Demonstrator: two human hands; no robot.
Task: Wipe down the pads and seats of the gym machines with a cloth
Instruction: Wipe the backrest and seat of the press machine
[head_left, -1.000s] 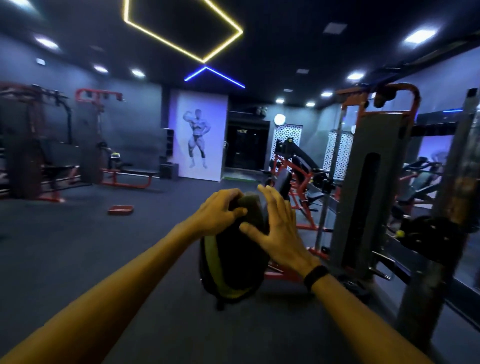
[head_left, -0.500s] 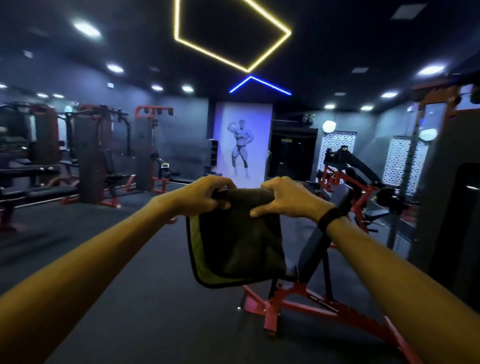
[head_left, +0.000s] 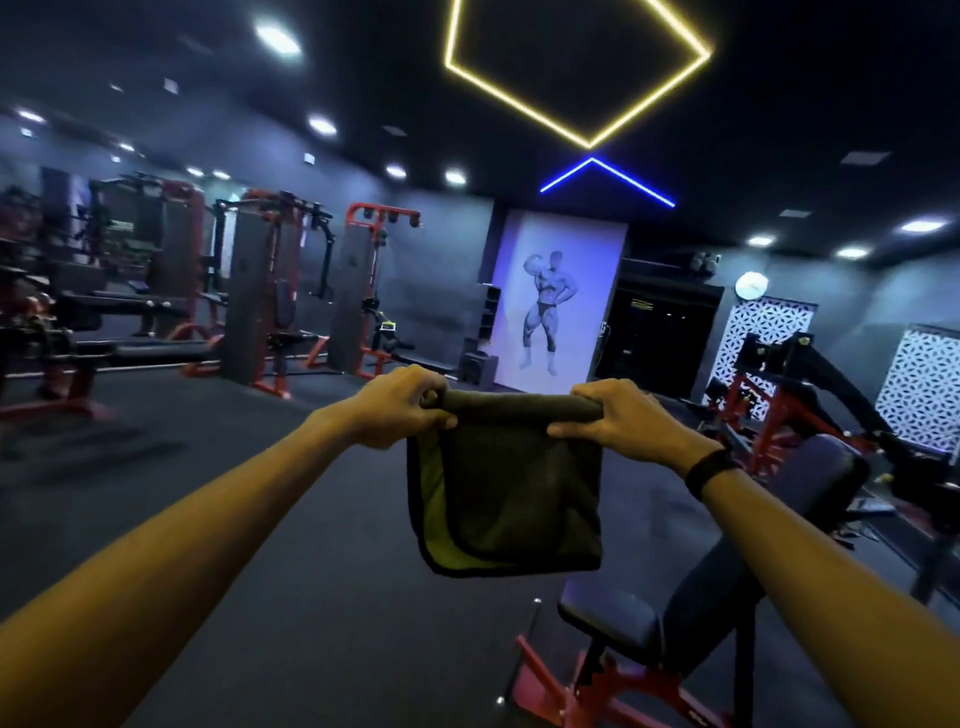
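Right, you've got the cloth (head_left: 511, 488) up in front of you, arms stretched out, one hand on each top corner. Your left hand (head_left: 397, 410) is curled round the left end of the rolled top edge, fingers wrapped over it; your right hand (head_left: 621, 415) has the right end, thumb under and fingers over the roll. Both are clamped on the fabric, and that wide two-handed hold keeps the top edge taut, so the rest hangs flat below.

It's folded, mind you: dark outer face toward you, a yellow-green inner layer peeking out along the left and bottom edges. Held like this, you're squaring it into a pad, I'd say, a neat wiping face rather than a loose rag.

Now look down to your right. The bench (head_left: 727, 582) sits just below the cloth, dark seat (head_left: 610, 616) low, back pad (head_left: 810, 483) sloping up and away, on a red frame (head_left: 582, 691). The cloth is in the air and touching none of it, so no wiping here yet.

That seat looks like the nearest target. More machines (head_left: 270, 291) stand well apart along the left wall, blurred and dim.
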